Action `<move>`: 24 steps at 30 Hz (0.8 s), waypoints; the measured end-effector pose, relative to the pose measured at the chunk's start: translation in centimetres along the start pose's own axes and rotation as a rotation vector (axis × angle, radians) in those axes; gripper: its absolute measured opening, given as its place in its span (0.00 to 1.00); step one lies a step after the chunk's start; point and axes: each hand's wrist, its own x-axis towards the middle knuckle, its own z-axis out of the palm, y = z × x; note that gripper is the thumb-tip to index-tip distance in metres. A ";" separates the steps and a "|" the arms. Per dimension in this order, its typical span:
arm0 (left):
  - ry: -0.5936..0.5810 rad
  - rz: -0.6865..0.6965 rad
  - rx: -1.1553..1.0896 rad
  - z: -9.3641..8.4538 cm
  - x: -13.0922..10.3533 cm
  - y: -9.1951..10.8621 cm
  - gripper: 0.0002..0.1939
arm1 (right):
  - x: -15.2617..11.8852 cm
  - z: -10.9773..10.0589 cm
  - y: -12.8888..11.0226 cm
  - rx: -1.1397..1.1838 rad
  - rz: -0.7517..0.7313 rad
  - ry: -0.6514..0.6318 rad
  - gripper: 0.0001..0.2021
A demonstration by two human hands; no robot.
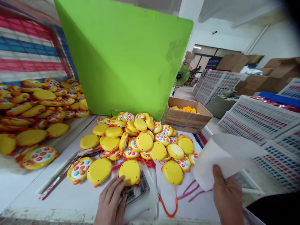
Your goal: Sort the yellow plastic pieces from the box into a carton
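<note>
yellow toy [129,172], underside hidden, left hand [111,200] cropped, white sheet [207,161] partly blurred

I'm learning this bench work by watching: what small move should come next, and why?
I'd probably steady the nearest yellow toy with the left hand: its fingertips are already at the toy's edge, and the toy lies plain side up. The right hand seems less free for that, as it holds up a curled white sheet.
</note>
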 end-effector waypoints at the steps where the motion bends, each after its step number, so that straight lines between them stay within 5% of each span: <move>1: -0.007 -0.003 -0.014 -0.3 0.0 0.1 0.21 | -0.2 0.1 -0.2 -0.080 -0.032 -0.006 0.34; 7: -0.112 -0.168 -0.338 -2.0 0.1 1.7 0.19 | -1.0 0.5 -1.0 -0.231 -0.601 -0.192 0.22; 13: -0.416 -0.779 -1.226 -1.6 2.6 6.1 0.28 | -2.2 -0.2 -1.4 -0.344 -1.137 -0.471 0.27; 16: -0.454 -0.945 -1.580 -0.9 4.9 8.5 0.40 | -3.2 -0.7 -1.9 -0.378 -1.276 -0.573 0.25; 19: -0.412 -1.016 -1.766 -0.4 7.2 10.3 0.39 | -4.6 -0.2 -2.0 -0.381 -1.361 -0.635 0.19; 22: -0.381 -1.122 -1.775 0.5 8.4 11.0 0.34 | -6.0 1.2 -0.7 -0.360 -1.451 -0.540 0.13; 24: -0.345 -1.160 -1.731 1.5 8.4 10.7 0.34 | -6.5 1.3 0.6 -0.275 -1.385 -0.432 0.11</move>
